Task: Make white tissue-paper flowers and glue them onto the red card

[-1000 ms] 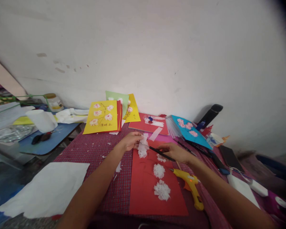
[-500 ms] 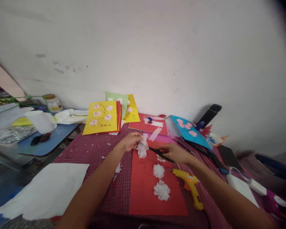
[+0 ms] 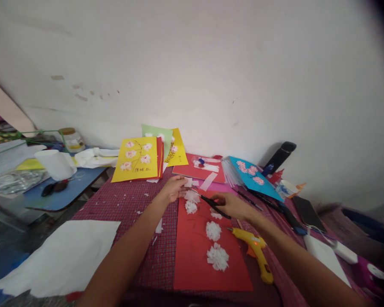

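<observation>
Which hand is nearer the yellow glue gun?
Right. The right hand, holding black scissors, is just above the yellow glue gun; the left hand is farther off, across the red card sheet.

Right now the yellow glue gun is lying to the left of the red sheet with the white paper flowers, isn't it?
Not quite. The head view shows the yellow glue gun lying to the right of the red sheet, beside the person's right forearm. The rest holds: white paper flowers sit on that sheet.
</observation>
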The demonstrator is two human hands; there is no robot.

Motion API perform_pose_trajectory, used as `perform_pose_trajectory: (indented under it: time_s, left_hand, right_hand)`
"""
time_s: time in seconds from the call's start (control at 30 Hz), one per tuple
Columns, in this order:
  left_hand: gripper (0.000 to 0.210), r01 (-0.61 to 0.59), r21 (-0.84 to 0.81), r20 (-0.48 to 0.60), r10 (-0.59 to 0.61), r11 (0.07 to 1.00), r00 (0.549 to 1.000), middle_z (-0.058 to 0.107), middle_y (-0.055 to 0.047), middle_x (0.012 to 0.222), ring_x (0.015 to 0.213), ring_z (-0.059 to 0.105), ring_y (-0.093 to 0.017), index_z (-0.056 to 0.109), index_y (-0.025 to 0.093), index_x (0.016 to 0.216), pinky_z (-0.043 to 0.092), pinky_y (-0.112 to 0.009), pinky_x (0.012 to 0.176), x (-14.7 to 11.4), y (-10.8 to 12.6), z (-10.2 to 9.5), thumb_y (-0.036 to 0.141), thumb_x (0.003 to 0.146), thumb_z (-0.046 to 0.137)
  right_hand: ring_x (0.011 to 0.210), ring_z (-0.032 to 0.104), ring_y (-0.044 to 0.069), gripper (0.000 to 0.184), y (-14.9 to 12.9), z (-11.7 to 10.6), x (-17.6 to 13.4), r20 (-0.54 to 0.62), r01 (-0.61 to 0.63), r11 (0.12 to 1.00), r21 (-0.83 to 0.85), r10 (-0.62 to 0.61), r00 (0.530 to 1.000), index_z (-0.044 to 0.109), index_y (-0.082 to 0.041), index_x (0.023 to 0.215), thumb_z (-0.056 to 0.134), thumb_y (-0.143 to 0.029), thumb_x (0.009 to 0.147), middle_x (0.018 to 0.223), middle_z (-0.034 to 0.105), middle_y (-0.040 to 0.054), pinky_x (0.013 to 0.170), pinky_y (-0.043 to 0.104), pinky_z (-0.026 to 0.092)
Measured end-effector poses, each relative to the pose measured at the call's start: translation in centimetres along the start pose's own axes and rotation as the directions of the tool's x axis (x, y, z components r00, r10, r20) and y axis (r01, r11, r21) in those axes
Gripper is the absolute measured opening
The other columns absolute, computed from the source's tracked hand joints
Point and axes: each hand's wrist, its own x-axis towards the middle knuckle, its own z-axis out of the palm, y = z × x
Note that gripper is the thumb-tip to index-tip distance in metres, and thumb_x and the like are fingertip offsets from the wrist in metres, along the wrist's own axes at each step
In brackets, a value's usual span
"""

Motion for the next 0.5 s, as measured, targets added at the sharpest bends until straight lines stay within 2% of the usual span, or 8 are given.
perform_pose_trajectory:
  time_s: [0.1, 0.33, 0.4, 0.5]
  left_hand:
    - [0.034, -0.028, 0.013, -0.045, 0.029, 1.0, 0.999, 0.062, 0.001, 0.073, 0.067, 0.068, -0.015, 0.053, 0.02, 0.085, 0.044, -0.019, 0.053, 0.2, -0.1, -0.1, 0.031, 0.07, 0.081]
    - [0.025, -0.191, 0.089, -0.12, 0.201, 0.977, 0.972, 0.06, 0.002, 0.075, 0.069, 0.061, -0.012, 0.062, 0.017, 0.079, 0.049, -0.022, 0.063, 1.0, -0.7, -0.4, 0.031, 0.068, 0.079]
    - [0.025, -0.227, 0.111, -0.113, 0.239, 0.968, 0.964, 0.064, 0.0, 0.078, 0.072, 0.061, -0.012, 0.064, 0.016, 0.079, 0.048, -0.022, 0.064, 1.2, -0.9, -0.5, 0.033, 0.067, 0.079]
    - [0.028, -0.25, 0.139, -0.083, 0.262, 0.958, 0.961, 0.067, -0.002, 0.079, 0.072, 0.063, -0.013, 0.067, 0.015, 0.081, 0.048, -0.023, 0.065, 1.4, -1.1, -0.6, 0.035, 0.066, 0.079]
  right_hand:
    - [0.07, 0.066, 0.017, 0.033, 0.0, 0.0, 0.1, -0.051, 0.019, 1.0, -0.013, -0.02, 0.998, 0.075, -0.018, 0.108, 0.065, -0.034, 0.08, 0.089, 0.077, 0.0041, 0.056, 0.023, 0.043]
    - [0.072, 0.068, 0.021, 0.035, 0.2, -0.2, -1.0, -0.228, -0.001, 0.996, -0.091, -0.02, 0.973, 0.074, -0.014, 0.104, 0.059, -0.039, 0.085, 0.086, 0.077, 0.0063, 0.056, 0.026, 0.045]
    - [0.081, 0.07, 0.024, 0.035, 1.1, -0.6, -1.8, -0.259, 0.003, 0.994, -0.113, -0.033, 0.965, 0.074, -0.014, 0.106, 0.059, -0.039, 0.086, 0.095, 0.078, 0.0077, 0.062, 0.027, 0.048]
    - [0.093, 0.071, 0.026, 0.036, 3.3, -1.8, -3.4, -0.327, -0.023, 0.972, -0.236, -0.058, 0.943, 0.073, -0.017, 0.113, 0.059, -0.037, 0.086, 0.108, 0.078, 0.0086, 0.074, 0.03, 0.051]
